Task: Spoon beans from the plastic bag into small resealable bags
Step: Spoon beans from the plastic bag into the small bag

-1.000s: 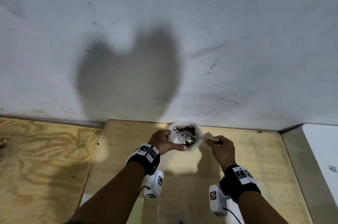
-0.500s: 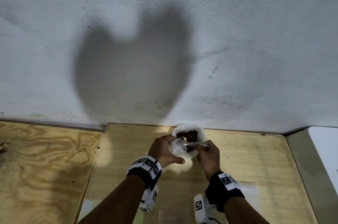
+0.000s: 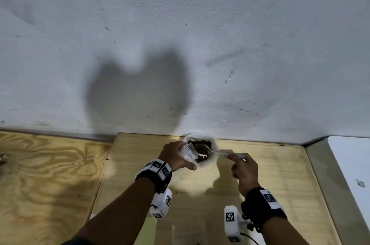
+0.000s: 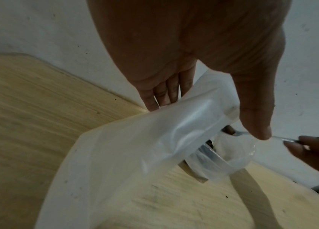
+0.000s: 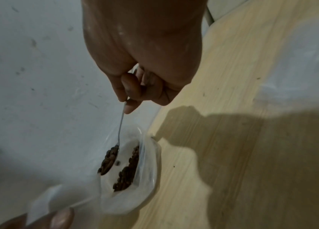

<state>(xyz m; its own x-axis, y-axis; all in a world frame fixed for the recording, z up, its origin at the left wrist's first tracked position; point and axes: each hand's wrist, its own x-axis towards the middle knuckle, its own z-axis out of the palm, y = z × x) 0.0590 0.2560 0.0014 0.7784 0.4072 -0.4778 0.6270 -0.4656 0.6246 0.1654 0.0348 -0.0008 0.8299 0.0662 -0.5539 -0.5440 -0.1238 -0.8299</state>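
A clear plastic bag [image 3: 212, 156] of brown beans [image 3: 202, 158] stands open against the wall on the wooden table [image 3: 270, 164]. My left hand [image 3: 174, 156] grips a small resealable bag [image 3: 188, 151] between thumb and fingers, its mouth tilted toward the beans. In the left wrist view the small bag [image 4: 184, 131] looks empty. My right hand [image 3: 243, 166] pinches the handle of a metal spoon [image 3: 218, 152]. The spoon [image 5: 120, 128] carries a heap of beans [image 5: 108, 161] above the plastic bag [image 5: 148, 170], just at the small bag's mouth [image 5: 62, 196].
A rough white wall [image 3: 180, 44] rises straight behind the bag. Darker plywood [image 3: 50, 174] lies to the left, and a grey strip and white surface [image 3: 350, 164] to the right. Flat clear bags [image 3: 188, 232] lie on the table near me.
My right hand drew back to the right and the spoon came up out of the beans, loaded, level with the small bag's mouth. My left hand kept hold of the small bag.
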